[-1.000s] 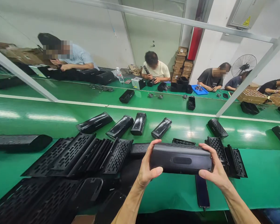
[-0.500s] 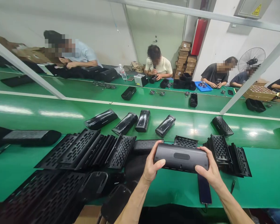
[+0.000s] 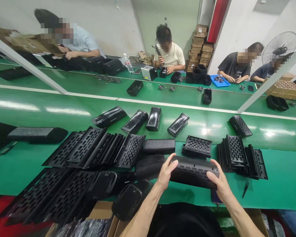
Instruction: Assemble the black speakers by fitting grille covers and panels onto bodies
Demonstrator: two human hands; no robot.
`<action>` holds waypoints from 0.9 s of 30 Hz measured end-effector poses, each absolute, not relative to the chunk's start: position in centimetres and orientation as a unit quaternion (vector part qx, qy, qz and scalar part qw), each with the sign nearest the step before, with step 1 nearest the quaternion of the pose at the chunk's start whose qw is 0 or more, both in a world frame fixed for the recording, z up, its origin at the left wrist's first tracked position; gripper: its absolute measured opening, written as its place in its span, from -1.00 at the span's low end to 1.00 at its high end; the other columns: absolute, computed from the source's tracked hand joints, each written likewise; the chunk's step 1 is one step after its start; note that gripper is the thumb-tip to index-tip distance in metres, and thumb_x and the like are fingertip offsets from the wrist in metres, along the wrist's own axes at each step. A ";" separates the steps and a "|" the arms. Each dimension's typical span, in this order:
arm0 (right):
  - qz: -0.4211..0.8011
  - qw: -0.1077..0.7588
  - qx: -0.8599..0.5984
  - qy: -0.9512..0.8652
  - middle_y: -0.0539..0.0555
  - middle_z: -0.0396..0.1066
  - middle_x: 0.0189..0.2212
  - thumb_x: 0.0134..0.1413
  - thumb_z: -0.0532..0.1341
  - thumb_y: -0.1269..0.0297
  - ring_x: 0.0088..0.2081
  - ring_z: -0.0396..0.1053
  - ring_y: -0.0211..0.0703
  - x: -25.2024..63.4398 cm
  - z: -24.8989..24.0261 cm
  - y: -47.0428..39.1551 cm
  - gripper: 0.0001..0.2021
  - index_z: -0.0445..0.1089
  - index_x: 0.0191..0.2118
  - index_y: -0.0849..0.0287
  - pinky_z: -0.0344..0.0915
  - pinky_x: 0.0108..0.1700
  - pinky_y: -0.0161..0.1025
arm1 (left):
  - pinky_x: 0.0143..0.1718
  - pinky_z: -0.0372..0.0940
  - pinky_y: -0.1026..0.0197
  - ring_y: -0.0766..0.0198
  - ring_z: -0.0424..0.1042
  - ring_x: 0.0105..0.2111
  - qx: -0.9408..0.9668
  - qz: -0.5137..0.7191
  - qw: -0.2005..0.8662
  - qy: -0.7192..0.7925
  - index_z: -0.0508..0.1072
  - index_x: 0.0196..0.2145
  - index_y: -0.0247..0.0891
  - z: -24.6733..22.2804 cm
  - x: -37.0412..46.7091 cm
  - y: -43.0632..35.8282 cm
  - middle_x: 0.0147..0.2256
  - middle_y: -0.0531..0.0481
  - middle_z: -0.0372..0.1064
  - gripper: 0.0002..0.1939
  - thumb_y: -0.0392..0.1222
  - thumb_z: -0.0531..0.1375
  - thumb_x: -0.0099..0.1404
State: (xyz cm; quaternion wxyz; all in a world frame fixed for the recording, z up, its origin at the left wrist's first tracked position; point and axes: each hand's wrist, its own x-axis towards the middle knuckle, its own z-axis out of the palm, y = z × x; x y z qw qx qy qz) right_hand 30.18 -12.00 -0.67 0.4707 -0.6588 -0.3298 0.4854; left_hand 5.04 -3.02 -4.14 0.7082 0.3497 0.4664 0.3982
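Observation:
Between my two hands is a black speaker casing [image 3: 193,174], held by its ends above the green mat. My left hand [image 3: 167,171] grips the left end, thumb on the upper face. The other end is in my right hand [image 3: 218,179], its thumb pressed on the side that faces me. Rows of slots run along the face turned up. Just beyond it lie a stack of perforated black grilles [image 3: 198,145] and another black casing [image 3: 159,145]. A phone [image 3: 215,196] on the mat is partly covered by the casing and my right hand.
Perforated panels [image 3: 88,148] are piled at left, more grilles [image 3: 234,153] at right. A pen-like tool [image 3: 245,190] lies at right. Several glossy casings [image 3: 154,119] rest on the green bench beyond. A metal frame bar [image 3: 27,64] slants at left. Co-workers [image 3: 171,54] sit across.
The casing has been rolled in my hands: the face with an oval recess is turned away and slotted rows show. Both hands sit slightly lower, and the camera view has tilted down.

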 end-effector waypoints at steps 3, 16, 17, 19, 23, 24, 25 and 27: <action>0.572 0.460 -0.648 -0.203 0.14 0.60 -0.06 -0.09 0.48 -0.16 0.03 0.56 0.24 30.5 -1.1 -12.0 -0.15 0.27 0.28 0.04 0.38 0.17 0.16 | 0.40 0.03 -0.19 -0.20 0.22 0.36 0.320 0.349 0.745 0.470 0.45 0.24 -0.17 -4.4 4.8 -3.5 0.25 -0.18 0.40 -0.30 0.16 0.37 0.23; 0.563 0.456 -0.674 -0.145 0.14 0.62 -0.13 -0.10 0.50 -0.12 -0.01 0.57 0.25 31.4 -0.9 -13.2 -0.22 0.35 0.21 0.09 0.40 0.14 0.12 | 0.38 0.08 -0.21 -0.23 0.26 0.32 0.430 0.349 0.714 0.429 0.26 0.38 -0.22 -5.2 4.7 -5.6 0.27 -0.22 0.38 -0.15 0.21 0.31 0.26; 0.565 0.448 -0.680 -0.136 0.14 0.62 -0.14 -0.09 0.49 -0.13 -0.01 0.58 0.24 31.4 -0.8 -13.1 -0.22 0.35 0.21 0.09 0.40 0.15 0.11 | 0.37 0.10 -0.21 -0.22 0.29 0.31 0.418 0.335 0.734 0.417 0.20 0.41 -0.20 -5.3 4.6 -5.7 0.25 -0.22 0.40 -0.12 0.20 0.31 0.26; 0.571 0.445 -0.676 -0.137 0.13 0.61 -0.10 -0.05 0.47 -0.16 0.02 0.56 0.20 31.6 -0.7 -13.2 -0.19 0.31 0.27 0.06 0.35 0.21 0.10 | 0.35 0.11 -0.20 -0.20 0.30 0.30 0.396 0.324 0.766 0.390 0.12 0.44 -0.16 -5.4 4.2 -5.8 0.25 -0.22 0.39 -0.04 0.15 0.36 0.22; 0.575 0.440 -0.657 -0.211 0.15 0.50 0.13 -0.06 0.48 -0.14 0.15 0.48 0.18 31.9 -0.5 -14.3 -0.11 0.21 0.37 -0.07 0.28 0.28 0.12 | 0.34 0.12 -0.21 -0.25 0.29 0.29 0.392 0.352 0.763 0.374 0.16 0.42 -0.20 -5.2 3.7 -6.1 0.28 -0.22 0.35 0.00 0.13 0.41 0.14; 0.565 0.435 -0.661 -0.233 0.16 0.47 0.16 -0.07 0.48 -0.14 0.17 0.46 0.20 31.9 -0.5 -14.6 -0.12 0.24 0.36 -0.08 0.27 0.28 0.14 | 0.34 0.12 -0.21 -0.27 0.29 0.29 0.395 0.360 0.758 0.374 0.18 0.41 -0.21 -5.1 3.7 -6.2 0.28 -0.22 0.35 -0.01 0.13 0.41 0.13; 0.551 0.430 -0.670 -0.250 0.17 0.45 0.18 -0.07 0.48 -0.14 0.19 0.44 0.22 31.9 -0.5 -14.9 -0.15 0.28 0.33 -0.08 0.27 0.28 0.15 | 0.35 0.11 -0.22 -0.28 0.28 0.29 0.398 0.366 0.754 0.374 0.19 0.41 -0.22 -5.0 3.7 -6.3 0.27 -0.22 0.35 -0.02 0.14 0.40 0.14; 0.523 0.425 -0.687 -0.271 0.18 0.45 0.19 -0.07 0.47 -0.16 0.18 0.44 0.25 31.9 -0.3 -15.0 -0.20 0.34 0.29 -0.06 0.30 0.25 0.15 | 0.36 0.09 -0.21 -0.29 0.24 0.32 0.403 0.381 0.743 0.376 0.20 0.40 -0.24 -5.0 4.0 -6.6 0.29 -0.22 0.34 -0.04 0.16 0.38 0.15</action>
